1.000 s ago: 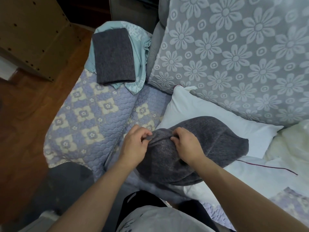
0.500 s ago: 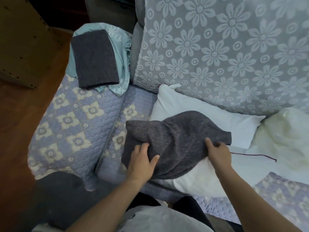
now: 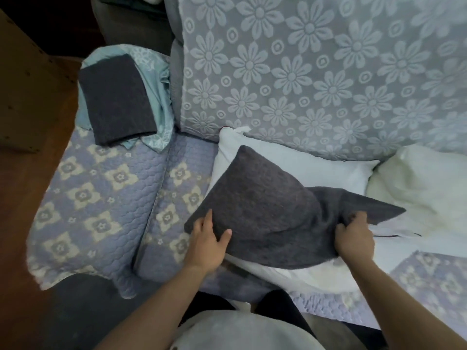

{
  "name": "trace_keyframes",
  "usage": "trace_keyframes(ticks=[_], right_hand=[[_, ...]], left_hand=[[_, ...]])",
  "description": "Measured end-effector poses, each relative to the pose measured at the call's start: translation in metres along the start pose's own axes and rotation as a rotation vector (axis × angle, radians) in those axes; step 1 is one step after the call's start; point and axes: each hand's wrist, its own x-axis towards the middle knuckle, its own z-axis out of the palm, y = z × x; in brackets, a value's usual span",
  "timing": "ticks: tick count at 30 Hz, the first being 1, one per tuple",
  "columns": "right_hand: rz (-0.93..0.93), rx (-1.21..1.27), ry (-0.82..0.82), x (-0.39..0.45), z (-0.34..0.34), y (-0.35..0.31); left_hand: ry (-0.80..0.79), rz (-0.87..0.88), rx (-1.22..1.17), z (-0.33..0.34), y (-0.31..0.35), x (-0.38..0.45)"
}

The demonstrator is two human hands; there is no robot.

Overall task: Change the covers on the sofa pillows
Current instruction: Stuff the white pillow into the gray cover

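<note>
A dark grey pillow cover lies spread over a bare white pillow on the sofa seat. My left hand holds its left edge, thumb on top and fingers beneath the fabric. My right hand grips a bunched fold near the cover's right corner, which sticks out in a point. A second grey cover, folded flat, rests on a crumpled light-blue cover at the sofa's left end. Another bare cream pillow lies at the right.
The sofa seat wears a quilted purple-and-cream throw. A grey floral back cushion stands behind the pillows. Wooden floor and a wooden cabinet are at the left.
The cover went from a bunched lump under both hands to spread out flat. My hands moved apart, the left to its left edge and the right to its right corner.
</note>
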Motion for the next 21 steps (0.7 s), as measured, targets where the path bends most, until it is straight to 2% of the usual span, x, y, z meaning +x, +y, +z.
trace_keyframes(ticks=[3, 5, 6, 8, 10, 12, 14, 15, 17, 21], right_hand=[[-0.039, 0.0, -0.057, 0.002, 0.002, 0.009], [-0.009, -0.081, -0.063, -0.001, 0.005, 0.018], [-0.005, -0.124, -0.07, -0.005, 0.005, 0.018], [-0.078, -0.247, -0.033, -0.007, 0.005, 0.019], [-0.322, -0.422, 0.109, -0.003, 0.007, 0.013], [-0.655, -0.47, 0.151, 0.0, 0.013, 0.001], [-0.949, -0.439, -0.015, -0.004, 0.02, -0.012], [-1.037, -0.441, -0.101, -0.007, 0.022, -0.014], [-1.127, -0.468, -0.128, -0.005, 0.025, -0.006], [-1.096, -0.374, 0.022, 0.008, 0.018, 0.003]], left_hand=[[-0.069, -0.103, -0.021, 0.007, 0.007, 0.008], [-0.003, -0.074, 0.063, 0.017, 0.012, 0.009], [0.095, -0.004, 0.102, 0.02, 0.015, 0.006], [0.314, 0.265, 0.198, 0.029, 0.016, 0.0], [0.401, 0.516, 0.297, 0.041, 0.017, -0.007], [0.324, 0.616, 0.419, 0.055, 0.017, -0.01], [0.279, 0.623, 0.557, 0.062, 0.019, -0.01], [0.285, 0.631, 0.604, 0.063, 0.02, -0.009], [0.312, 0.692, 0.603, 0.061, 0.023, -0.011], [0.209, 0.815, 0.39, 0.066, 0.027, -0.042]])
